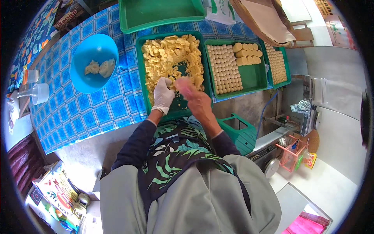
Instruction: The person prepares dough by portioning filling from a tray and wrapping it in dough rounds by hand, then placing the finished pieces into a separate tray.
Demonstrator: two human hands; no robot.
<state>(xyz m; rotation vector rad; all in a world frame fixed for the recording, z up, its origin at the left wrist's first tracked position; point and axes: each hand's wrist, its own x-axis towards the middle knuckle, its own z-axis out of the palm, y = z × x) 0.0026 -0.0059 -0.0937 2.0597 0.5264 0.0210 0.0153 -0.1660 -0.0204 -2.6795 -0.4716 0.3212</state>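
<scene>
One green tray (179,113), at the near edge of the bench (97,113), holds a crumbly yellow mass (165,50). My white-gloved left hand (163,93) curls its fingers there; my right hand (198,102) blurs pink beside it. I cannot tell whether either grips. Light, even pressure should suit crumbs. I count three more green trays (253,77), one blue bowl (91,46), two dough lumps (106,68); the pale balls (224,70) defy counting.

We spot lettering on a white plastic bag (221,11) at the table (128,91)'s far edge, and a yellow-and-red box (310,160).
</scene>
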